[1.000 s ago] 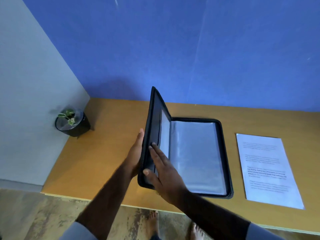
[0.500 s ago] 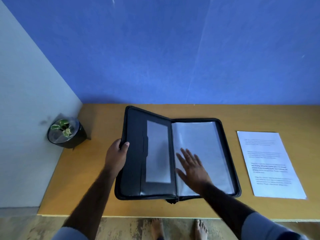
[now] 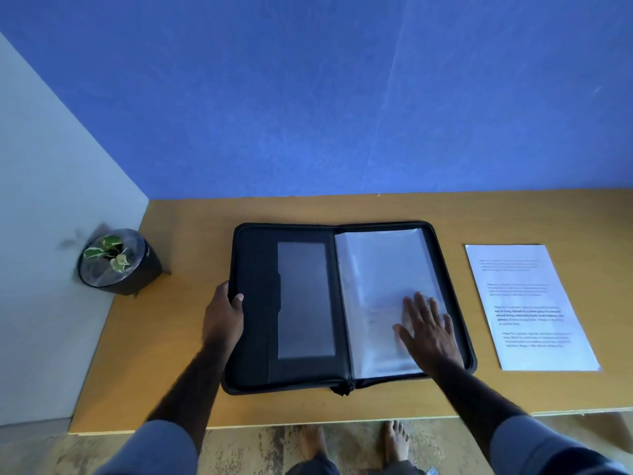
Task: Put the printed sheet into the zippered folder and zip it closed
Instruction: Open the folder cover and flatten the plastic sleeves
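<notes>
The black zippered folder (image 3: 255, 303) lies fully open and flat on the wooden table (image 3: 191, 234), with a clear pocket on its left cover and clear plastic sleeves (image 3: 380, 269) on its right half. My left hand (image 3: 224, 318) grips the outer edge of the left cover, thumb over the rim. My right hand (image 3: 428, 329) rests flat, fingers spread, on the plastic sleeves near the folder's lower right. The printed sheet (image 3: 527, 306) lies face up on the table just right of the folder, untouched. The zipper pull (image 3: 342, 389) hangs at the spine's near end.
A small potted plant (image 3: 114, 262) in a black pot stands at the table's left end against the grey wall. A blue wall runs behind the table. My bare feet (image 3: 356, 443) show below the table's front edge.
The folder's left cover went from upright to flat on the table under my left hand. My right hand slid from the cover across to the right-hand sleeves.
</notes>
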A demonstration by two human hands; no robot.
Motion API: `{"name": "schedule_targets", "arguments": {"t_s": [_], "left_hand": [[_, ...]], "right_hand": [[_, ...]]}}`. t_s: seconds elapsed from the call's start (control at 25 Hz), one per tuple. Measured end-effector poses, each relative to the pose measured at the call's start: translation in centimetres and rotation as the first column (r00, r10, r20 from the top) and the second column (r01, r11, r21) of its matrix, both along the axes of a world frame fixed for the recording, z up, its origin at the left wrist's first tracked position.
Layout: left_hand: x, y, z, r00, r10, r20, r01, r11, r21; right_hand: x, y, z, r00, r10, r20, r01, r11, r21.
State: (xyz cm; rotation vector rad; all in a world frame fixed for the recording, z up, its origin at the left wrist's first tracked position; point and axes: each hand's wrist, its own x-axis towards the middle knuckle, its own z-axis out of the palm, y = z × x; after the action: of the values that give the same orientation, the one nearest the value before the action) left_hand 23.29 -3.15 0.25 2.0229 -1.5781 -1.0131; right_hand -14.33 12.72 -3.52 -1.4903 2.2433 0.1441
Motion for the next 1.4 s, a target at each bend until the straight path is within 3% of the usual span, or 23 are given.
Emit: {"name": "schedule_targets", "arguments": {"t_s": [0.12,0.24,0.4,0.52,0.92,1.24,1.4], "left_hand": [[0.1,-0.3,-1.5,0.998,0.000,0.059,-0.002,1.000,0.023],[-0.7,0.0,-2.6,0.967,-0.038,0.253,0.047,0.998,-0.033],[-2.8,2.0,-3.9,0.839,-0.266,0.475,0.364,0.923,-0.126],[-3.9,3.7,-5.6,0.727,-0.409,0.551,0.536,0.840,-0.085],[-2.9,4.8,-7.9,0.695,-0.421,0.582,0.544,0.838,-0.044],[-2.2,5.0,-8.1,0.681,-0.431,0.592,0.560,0.828,-0.041],[-5.0,5.5,-6.8,0.760,-0.409,0.505,0.487,0.873,-0.025]], "right_hand": [[-0.1,0.3,-0.1,1.000,-0.018,0.008,0.018,1.000,0.002],[-0.4,0.4,-0.3,0.999,-0.039,0.015,0.039,0.999,0.006],[-0.3,0.7,-0.3,0.997,-0.067,0.024,0.067,0.998,-0.009],[-0.5,0.8,-0.4,0.995,-0.093,0.026,0.093,0.996,-0.009],[-0.6,1.9,-0.9,0.990,-0.139,0.020,0.139,0.990,0.008],[-1.1,4.0,-0.5,0.997,-0.078,0.018,0.079,0.997,-0.012],[-1.6,4.0,0.1,0.995,-0.096,-0.015,0.096,0.995,-0.015]]}}
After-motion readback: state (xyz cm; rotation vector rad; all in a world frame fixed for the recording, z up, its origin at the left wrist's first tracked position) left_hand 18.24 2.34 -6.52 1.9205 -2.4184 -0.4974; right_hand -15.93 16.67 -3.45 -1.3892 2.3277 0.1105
